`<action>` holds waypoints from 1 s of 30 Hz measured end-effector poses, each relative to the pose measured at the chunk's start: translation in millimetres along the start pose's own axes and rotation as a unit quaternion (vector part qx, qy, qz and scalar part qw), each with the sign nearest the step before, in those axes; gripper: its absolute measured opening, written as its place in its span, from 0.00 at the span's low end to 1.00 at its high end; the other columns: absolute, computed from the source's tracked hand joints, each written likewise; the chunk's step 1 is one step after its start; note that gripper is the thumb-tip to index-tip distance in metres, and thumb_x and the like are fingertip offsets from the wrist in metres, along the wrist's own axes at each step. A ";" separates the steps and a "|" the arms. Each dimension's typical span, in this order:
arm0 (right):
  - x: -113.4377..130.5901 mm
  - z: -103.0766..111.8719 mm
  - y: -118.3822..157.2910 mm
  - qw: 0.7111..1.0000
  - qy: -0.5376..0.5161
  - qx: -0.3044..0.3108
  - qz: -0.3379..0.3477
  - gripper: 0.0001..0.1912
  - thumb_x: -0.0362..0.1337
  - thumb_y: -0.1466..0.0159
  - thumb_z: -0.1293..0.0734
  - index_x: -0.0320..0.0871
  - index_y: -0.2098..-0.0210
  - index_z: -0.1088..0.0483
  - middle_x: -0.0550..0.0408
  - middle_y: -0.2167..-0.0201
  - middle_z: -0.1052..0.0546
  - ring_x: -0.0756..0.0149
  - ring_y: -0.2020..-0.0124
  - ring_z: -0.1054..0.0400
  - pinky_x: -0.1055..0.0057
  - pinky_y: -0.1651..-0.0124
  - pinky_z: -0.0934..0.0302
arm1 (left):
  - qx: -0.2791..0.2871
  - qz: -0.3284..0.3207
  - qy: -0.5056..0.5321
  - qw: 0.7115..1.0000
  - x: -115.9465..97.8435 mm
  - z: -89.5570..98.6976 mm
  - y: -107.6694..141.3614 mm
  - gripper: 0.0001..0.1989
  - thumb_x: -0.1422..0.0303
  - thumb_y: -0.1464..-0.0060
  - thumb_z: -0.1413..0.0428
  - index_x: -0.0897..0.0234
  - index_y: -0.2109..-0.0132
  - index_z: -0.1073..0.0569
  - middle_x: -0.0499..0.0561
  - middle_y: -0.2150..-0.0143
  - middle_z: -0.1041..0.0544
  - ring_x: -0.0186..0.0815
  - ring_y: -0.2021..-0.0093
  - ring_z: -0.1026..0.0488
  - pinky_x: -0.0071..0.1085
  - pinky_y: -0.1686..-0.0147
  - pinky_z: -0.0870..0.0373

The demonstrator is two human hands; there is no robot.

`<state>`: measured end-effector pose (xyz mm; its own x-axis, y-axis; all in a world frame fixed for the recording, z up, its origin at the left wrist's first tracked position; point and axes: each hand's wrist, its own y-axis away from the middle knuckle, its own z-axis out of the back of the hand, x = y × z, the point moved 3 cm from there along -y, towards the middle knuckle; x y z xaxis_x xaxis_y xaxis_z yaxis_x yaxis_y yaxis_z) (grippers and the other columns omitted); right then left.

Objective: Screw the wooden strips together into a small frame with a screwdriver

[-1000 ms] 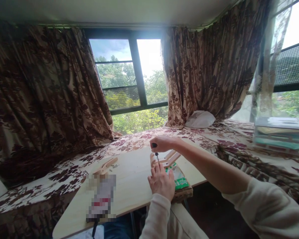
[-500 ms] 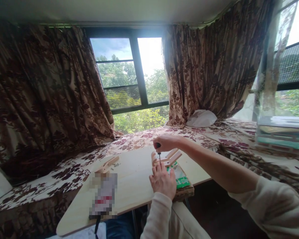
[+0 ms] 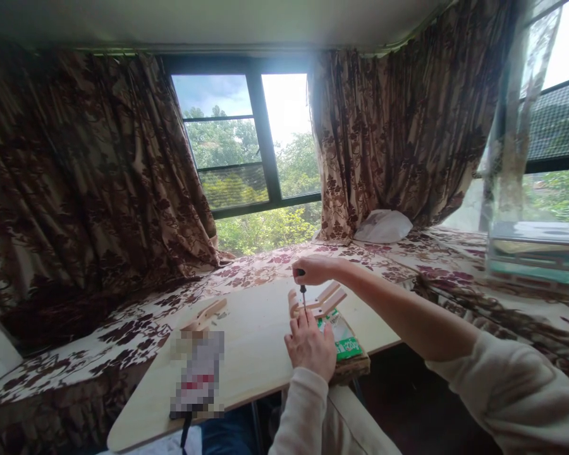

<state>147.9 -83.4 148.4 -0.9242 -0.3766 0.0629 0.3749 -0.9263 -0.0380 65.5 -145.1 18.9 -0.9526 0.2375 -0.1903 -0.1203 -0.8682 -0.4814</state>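
Observation:
My right hand (image 3: pixel 313 270) is closed round the dark handle of a screwdriver (image 3: pixel 304 297), which stands upright with its shaft pointing down. Below it, my left hand (image 3: pixel 312 346) lies with its fingers together at the screwdriver's lower end, against a pale wooden piece (image 3: pixel 323 306) with angled arms. The screwdriver's tip and whatever it meets are hidden by those fingers. Under and beside the left hand is a green and white packet (image 3: pixel 347 346), resting on a thick wooden block (image 3: pixel 360 366) at the table's near edge.
On the left of the pale table (image 3: pixel 251 354) lie another wooden piece (image 3: pixel 211 311) and a few small bits. A blurred-out grey object (image 3: pixel 200 373) with a black strap sits nearby. A patterned ledge, a white bag (image 3: pixel 384 225) and a clear box (image 3: pixel 538 253) stand beyond.
My right forearm and elbow have shifted slightly, and the right hand has turned a little on the screwdriver's handle. My left hand stays in place.

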 end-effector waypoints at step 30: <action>4.2 0.0 -9.1 1.000 0.014 -0.013 0.018 0.16 0.41 0.34 0.37 0.41 0.48 0.33 0.49 0.50 0.30 0.60 0.55 0.31 0.58 0.54 0.34 | -0.032 -0.012 -0.004 0.999 0.2 -2.3 0.1 0.19 0.60 0.42 0.47 0.63 0.46 0.34 0.55 0.45 0.33 0.42 0.47 0.33 0.45 0.52 0.32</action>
<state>140.5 -76.6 149.0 -0.9116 -0.4098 0.0334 0.4071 -0.9110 -0.0660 66.0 -144.1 16.8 -0.9518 0.2537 -0.1725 -0.1243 -0.8329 -0.5393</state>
